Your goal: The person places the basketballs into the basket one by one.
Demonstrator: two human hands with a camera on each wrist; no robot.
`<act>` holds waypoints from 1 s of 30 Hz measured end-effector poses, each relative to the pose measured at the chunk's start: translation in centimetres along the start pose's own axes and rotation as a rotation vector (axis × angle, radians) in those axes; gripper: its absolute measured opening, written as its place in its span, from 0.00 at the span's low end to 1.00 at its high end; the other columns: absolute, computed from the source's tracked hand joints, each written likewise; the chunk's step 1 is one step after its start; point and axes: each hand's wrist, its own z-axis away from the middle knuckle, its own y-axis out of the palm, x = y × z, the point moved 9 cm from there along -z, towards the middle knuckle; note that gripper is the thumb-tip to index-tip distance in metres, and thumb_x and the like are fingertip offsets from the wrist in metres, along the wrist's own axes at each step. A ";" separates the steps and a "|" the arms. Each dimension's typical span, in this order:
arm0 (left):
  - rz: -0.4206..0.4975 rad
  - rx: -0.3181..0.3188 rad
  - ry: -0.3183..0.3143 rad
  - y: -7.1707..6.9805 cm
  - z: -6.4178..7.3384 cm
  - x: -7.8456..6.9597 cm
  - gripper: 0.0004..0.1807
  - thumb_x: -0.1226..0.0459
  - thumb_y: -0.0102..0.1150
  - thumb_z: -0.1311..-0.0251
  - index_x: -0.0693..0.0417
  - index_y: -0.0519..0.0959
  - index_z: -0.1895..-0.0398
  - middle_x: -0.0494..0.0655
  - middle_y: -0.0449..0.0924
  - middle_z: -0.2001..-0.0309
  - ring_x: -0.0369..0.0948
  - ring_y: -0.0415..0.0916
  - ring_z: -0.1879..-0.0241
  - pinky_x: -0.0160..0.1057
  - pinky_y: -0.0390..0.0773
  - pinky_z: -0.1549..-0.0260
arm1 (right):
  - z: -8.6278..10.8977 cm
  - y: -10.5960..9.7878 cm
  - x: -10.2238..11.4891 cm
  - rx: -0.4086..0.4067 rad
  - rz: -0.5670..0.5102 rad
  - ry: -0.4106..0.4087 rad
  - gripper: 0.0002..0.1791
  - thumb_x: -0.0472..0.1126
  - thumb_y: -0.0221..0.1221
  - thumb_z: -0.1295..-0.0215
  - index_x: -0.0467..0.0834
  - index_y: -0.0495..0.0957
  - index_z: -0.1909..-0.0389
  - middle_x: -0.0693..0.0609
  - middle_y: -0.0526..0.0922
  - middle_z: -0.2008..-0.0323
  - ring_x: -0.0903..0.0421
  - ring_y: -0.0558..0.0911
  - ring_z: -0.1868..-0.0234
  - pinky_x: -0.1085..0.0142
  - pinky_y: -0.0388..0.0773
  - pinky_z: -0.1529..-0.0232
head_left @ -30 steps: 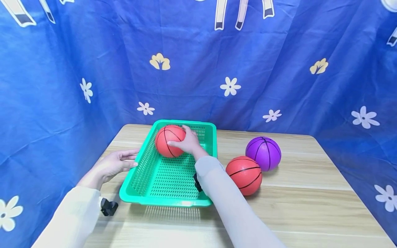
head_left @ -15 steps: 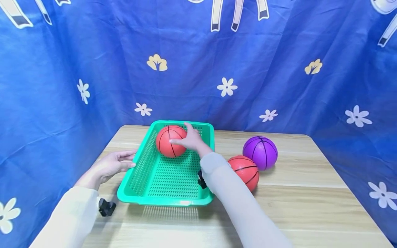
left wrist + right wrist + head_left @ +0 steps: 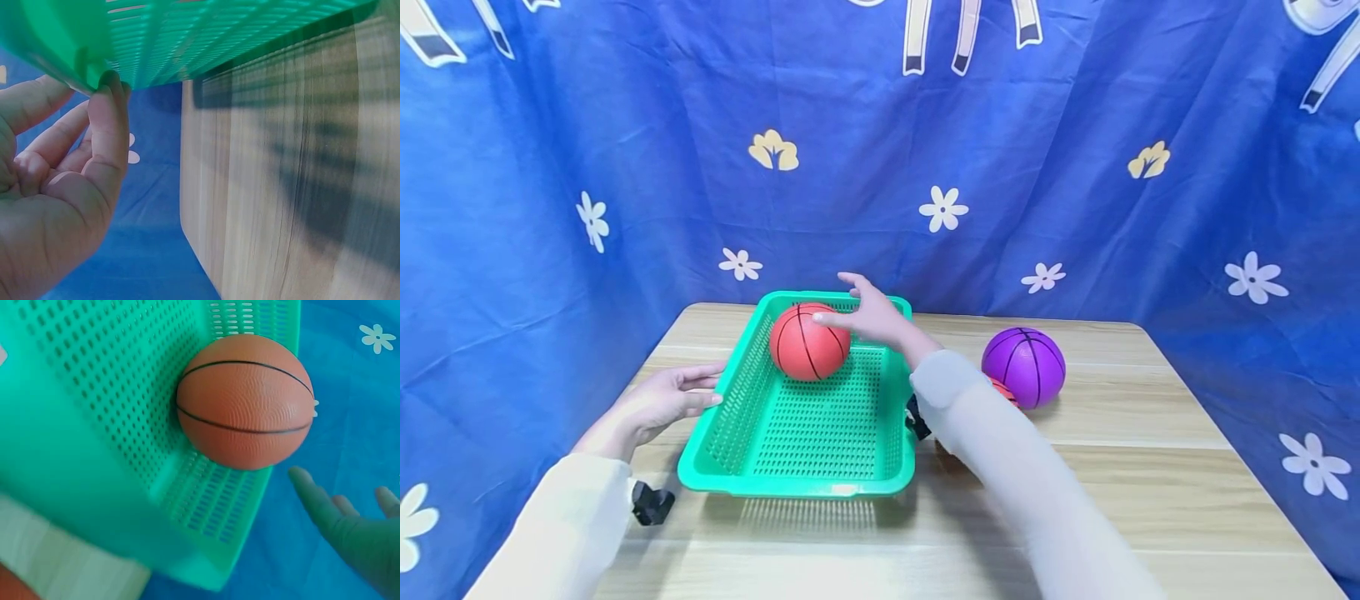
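A green perforated plastic basket (image 3: 820,486) sits on the table, with a red mini basketball (image 3: 808,343) lying inside near its far left corner. At the basket's left side my left hand (image 3: 662,404) holds the rim; in the left wrist view its thumb and fingertips (image 3: 109,81) meet at the edge. My right hand (image 3: 880,318) hovers above the basket's far right rim, fingers spread and holding nothing. The right wrist view shows a gap between the ball (image 3: 245,403) and these fingers (image 3: 312,497).
A purple mini basketball (image 3: 1024,367) rests right of the basket. Beside it is a second red ball (image 3: 1003,392), mostly hidden behind my right sleeve (image 3: 1022,467). A blue patterned curtain (image 3: 865,167) surrounds the wooden table (image 3: 1150,467) at the back and sides.
My right hand has let go of the red ball in the basket and moved up and right. My right forearm now covers more of the other red ball. The left hand stays at the rim.
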 end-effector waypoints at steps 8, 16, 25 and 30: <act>0.006 0.006 -0.004 0.1 0.0 -0.1 0.37 0.65 0.55 0.47 0.65 0.49 0.37 0.66 0.56 0.42 0.44 0.66 0.50 0.39 0.69 0.53 | 3.5 -2.8 3.1 0.076 -0.072 -0.154 0.36 0.48 0.60 0.49 0.54 0.57 0.39 0.49 0.62 0.43 0.51 0.69 0.48 0.61 0.77 0.66; 0.011 0.002 -0.003 0.1 0.0 0.0 0.37 0.66 0.55 0.47 0.64 0.50 0.37 0.66 0.57 0.43 0.44 0.66 0.50 0.39 0.69 0.54 | 6.1 -5.9 3.3 0.078 -0.016 -0.359 0.27 0.42 0.55 0.43 0.48 0.61 0.41 0.47 0.68 0.47 0.52 0.71 0.51 0.59 0.74 0.60; 0.027 0.011 0.018 0.1 0.1 -0.2 0.37 0.66 0.55 0.47 0.66 0.49 0.37 0.67 0.56 0.43 0.42 0.68 0.52 0.39 0.70 0.54 | 8.0 -10.1 0.3 0.003 0.081 -0.395 0.25 0.38 0.57 0.44 0.42 0.65 0.44 0.41 0.70 0.50 0.45 0.72 0.52 0.53 0.69 0.52; 0.029 0.004 0.015 0.1 0.1 -0.3 0.37 0.66 0.55 0.46 0.66 0.49 0.37 0.68 0.56 0.43 0.42 0.68 0.52 0.39 0.70 0.54 | 9.2 -12.8 -1.8 -0.084 0.192 -0.380 0.23 0.38 0.57 0.45 0.40 0.67 0.47 0.42 0.71 0.51 0.44 0.73 0.54 0.54 0.71 0.55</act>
